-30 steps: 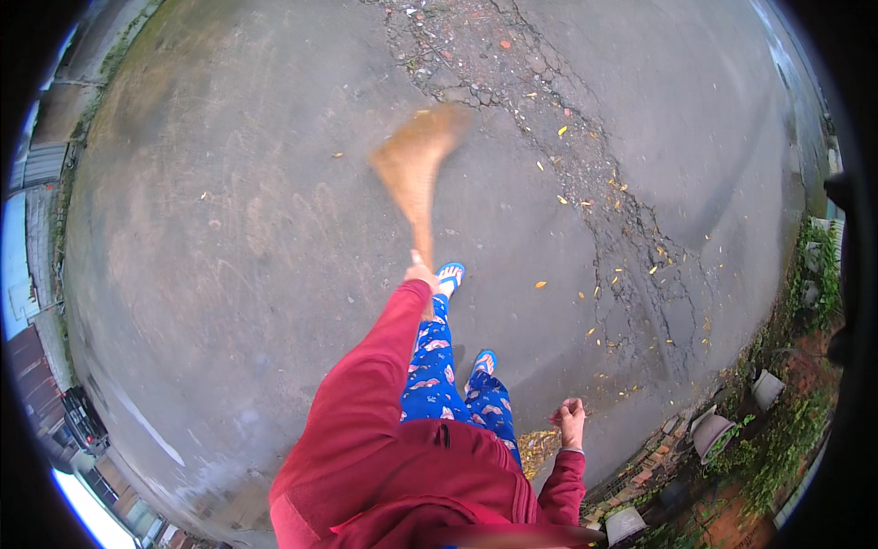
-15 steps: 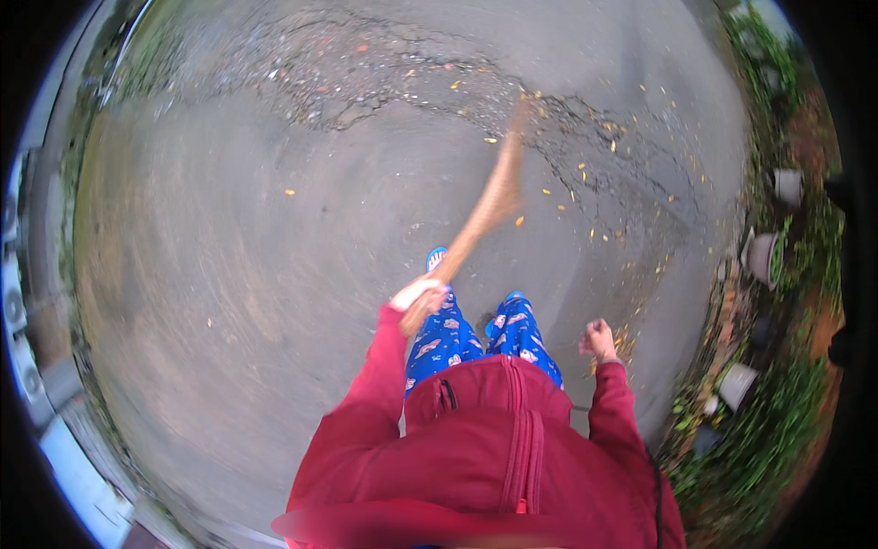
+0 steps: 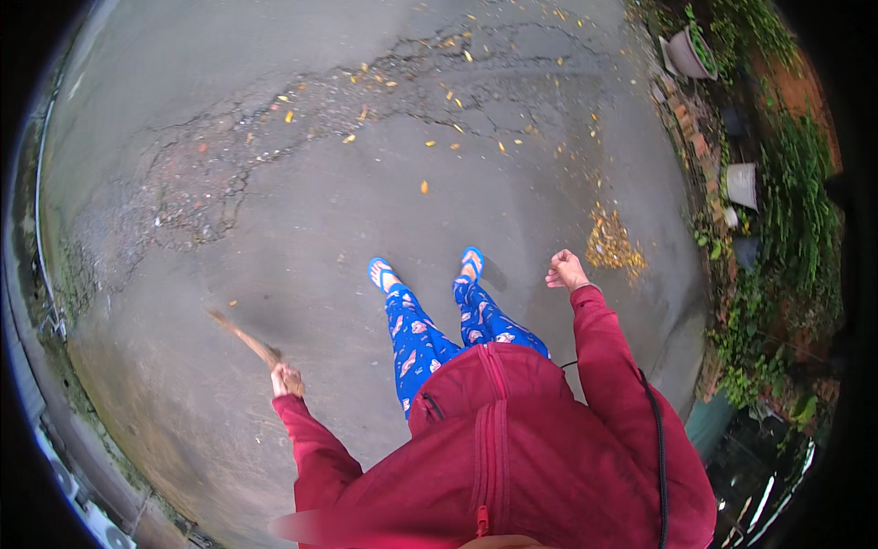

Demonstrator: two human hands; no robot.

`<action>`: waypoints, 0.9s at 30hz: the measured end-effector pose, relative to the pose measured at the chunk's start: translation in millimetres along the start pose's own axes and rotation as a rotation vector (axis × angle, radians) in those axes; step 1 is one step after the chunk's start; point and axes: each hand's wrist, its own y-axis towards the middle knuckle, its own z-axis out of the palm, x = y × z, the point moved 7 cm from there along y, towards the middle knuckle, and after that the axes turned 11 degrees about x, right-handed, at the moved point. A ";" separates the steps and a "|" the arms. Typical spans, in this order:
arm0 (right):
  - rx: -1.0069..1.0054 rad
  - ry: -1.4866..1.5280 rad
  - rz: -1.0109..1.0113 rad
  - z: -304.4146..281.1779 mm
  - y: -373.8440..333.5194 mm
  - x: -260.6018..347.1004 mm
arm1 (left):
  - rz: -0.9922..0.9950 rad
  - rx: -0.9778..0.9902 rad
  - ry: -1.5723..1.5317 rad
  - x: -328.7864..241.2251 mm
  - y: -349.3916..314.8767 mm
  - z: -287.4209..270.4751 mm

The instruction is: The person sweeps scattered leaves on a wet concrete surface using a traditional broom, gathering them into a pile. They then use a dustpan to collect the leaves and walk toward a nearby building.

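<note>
Low on the left, my left hand [image 3: 286, 380] is closed round the end of a brown straw broom [image 3: 247, 338]. The broom slants away up and to the left over the pavement, and it looks short from this angle. Whether its tip touches the ground I cannot tell. On the other side, my right hand [image 3: 564, 270] hangs in a loose fist with nothing seen in it. Just beyond that hand, a small heap of yellow leaves [image 3: 615, 245] lies on the wet grey pavement [image 3: 512, 215].
Scattered leaves and loose grit lie along a cracked strip [image 3: 197, 169] across the pavement. At right, a brick edging [image 3: 690, 128] borders plants with a round pot [image 3: 692, 53] and a white pot [image 3: 742, 185]. My feet in blue sandals [image 3: 381, 273] stand apart.
My left hand has swung the broom from in front of my legs out to the left. My view has turned, and the leaf heap now shows beside my right hand, which stays closed.
</note>
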 end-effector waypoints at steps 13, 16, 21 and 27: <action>-0.158 0.203 0.233 -176.0 -82.9 -227.9 | -0.452 0.305 1.387 524.3 16.3 386.4; -0.289 0.472 0.314 -189.1 -78.3 -216.4 | -0.660 0.701 1.010 565.2 7.4 477.9; 0.275 0.606 -0.065 -89.1 19.5 -68.8 | -0.805 0.779 0.750 540.0 -9.9 539.2; 0.308 0.670 -0.054 71.3 90.4 15.2 | -0.360 0.652 1.085 430.8 -71.3 527.6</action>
